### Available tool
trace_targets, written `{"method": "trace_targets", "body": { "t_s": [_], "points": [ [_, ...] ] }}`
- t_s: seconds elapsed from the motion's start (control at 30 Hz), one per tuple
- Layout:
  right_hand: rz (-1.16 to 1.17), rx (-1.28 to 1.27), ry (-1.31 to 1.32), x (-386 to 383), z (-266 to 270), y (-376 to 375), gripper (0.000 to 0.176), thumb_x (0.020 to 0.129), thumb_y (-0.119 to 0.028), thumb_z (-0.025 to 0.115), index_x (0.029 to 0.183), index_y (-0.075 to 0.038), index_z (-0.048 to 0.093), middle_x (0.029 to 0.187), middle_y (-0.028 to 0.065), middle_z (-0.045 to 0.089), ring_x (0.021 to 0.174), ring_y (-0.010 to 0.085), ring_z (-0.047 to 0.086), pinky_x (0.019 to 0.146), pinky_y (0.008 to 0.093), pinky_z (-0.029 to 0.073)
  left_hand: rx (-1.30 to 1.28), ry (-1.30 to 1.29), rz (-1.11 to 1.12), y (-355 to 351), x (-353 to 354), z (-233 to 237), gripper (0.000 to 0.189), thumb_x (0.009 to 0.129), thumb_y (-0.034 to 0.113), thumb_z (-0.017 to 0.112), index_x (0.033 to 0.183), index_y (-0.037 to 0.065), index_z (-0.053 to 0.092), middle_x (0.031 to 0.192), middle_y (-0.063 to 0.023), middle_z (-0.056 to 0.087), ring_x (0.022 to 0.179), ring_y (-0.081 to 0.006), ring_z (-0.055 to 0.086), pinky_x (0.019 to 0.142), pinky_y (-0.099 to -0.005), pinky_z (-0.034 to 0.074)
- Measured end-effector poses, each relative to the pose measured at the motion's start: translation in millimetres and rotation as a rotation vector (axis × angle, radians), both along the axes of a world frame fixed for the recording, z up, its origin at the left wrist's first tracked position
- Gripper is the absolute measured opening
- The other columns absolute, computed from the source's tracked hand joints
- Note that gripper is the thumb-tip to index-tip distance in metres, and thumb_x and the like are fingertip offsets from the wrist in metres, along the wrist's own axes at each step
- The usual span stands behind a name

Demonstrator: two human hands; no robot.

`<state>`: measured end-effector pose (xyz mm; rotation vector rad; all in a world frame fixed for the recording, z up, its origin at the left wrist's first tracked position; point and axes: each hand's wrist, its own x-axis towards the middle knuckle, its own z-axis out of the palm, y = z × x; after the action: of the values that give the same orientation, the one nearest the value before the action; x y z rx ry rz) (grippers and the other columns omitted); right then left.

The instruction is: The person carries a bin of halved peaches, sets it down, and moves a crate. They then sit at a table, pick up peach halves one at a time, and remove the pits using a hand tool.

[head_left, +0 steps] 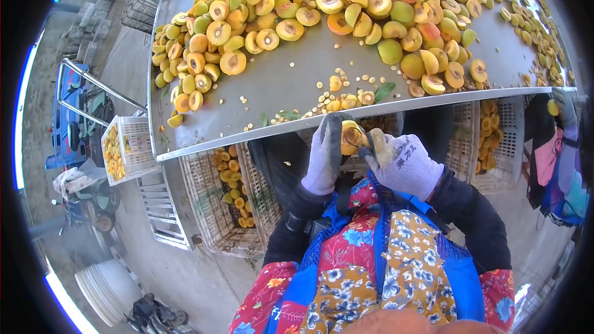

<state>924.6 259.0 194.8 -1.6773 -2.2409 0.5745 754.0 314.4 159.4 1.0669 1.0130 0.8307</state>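
Just in front of the table's near edge, my left hand (324, 156), in a pale glove with dark fingers, is closed around the side of a cut apricot (350, 138). A brownish centre shows on the fruit's upward face. From the other side my right hand (405, 162), gloved alike, has curled fingers with the tips against the apricot. Whether a small tool sits inside those fingers is hidden. Beyond both hands, small loose apricot stones (346, 100) lie along the edge of the metal table (278, 80), near a green leaf (384, 91).
A large heap of halved and whole apricots (291, 9) covers the table's far part. Below the table stand plastic crates holding apricots, one at left (204, 210) and one at right (502, 142). At far right, a co-worker's gloved hand (563, 108) is at the table edge.
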Motion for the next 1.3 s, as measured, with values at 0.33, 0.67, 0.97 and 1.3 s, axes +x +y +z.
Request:
{"method": "trace_targets", "body": {
  "t_s": [0.33, 0.67, 0.97, 1.3],
  "points": [
    [0.089, -0.049, 0.154, 1.3, -18.6, -11.4, 0.037, 0.095, -0.029, 0.056, 0.104, 0.007, 0.057, 0.064, 0.0169, 0.062, 0.054, 0.0318, 0.063, 0.051, 0.0419, 0.05, 0.216, 0.268, 0.058, -8.8, -1.2, -12.6, 0.03, 0.103, 0.021, 0.048, 0.104, -0.004, 0.064, 0.088, -0.0128, 0.069, 0.079, -0.0181, 0.065, 0.073, -0.033, 0.051],
    [0.053, -0.255, 0.399, 5.2, -30.6, -22.7, 0.024, 0.099, -0.019, 0.052, 0.103, 0.003, 0.061, 0.083, 0.0243, 0.06, 0.067, 0.0368, 0.062, 0.058, 0.0442, 0.05, 0.276, 0.44, 0.009, -15.7, 12.0, 7.2, 0.033, 0.104, 0.021, 0.044, 0.096, -0.003, 0.065, 0.079, -0.012, 0.067, 0.073, -0.0169, 0.064, 0.069, -0.0312, 0.049],
    [-0.325, -1.451, 1.732, 15.4, -3.1, -19.8, 0.037, 0.102, -0.04, 0.054, 0.093, -0.005, 0.057, 0.063, -0.0035, 0.043, 0.047, 0.0049, 0.038, 0.04, 0.0203, 0.03, 0.45, 0.231, -0.098, -15.0, 8.0, 3.3, 0.026, 0.103, 0.019, 0.047, 0.104, -0.001, 0.063, 0.084, -0.0122, 0.069, 0.074, -0.0193, 0.068, 0.07, -0.0313, 0.053],
    [-0.345, -1.556, 2.086, -0.4, -35.7, -41.0, 0.042, 0.103, -0.047, 0.045, 0.099, -0.007, 0.056, 0.056, -0.0021, 0.043, 0.035, 0.0056, 0.036, 0.032, 0.0209, 0.028, 0.133, -0.195, -0.215, -14.9, 9.0, -33.2, 0.04, 0.105, 0.034, 0.045, 0.106, -0.003, 0.061, 0.088, -0.0114, 0.068, 0.079, -0.0169, 0.066, 0.073, -0.0283, 0.052]
  ]
}}
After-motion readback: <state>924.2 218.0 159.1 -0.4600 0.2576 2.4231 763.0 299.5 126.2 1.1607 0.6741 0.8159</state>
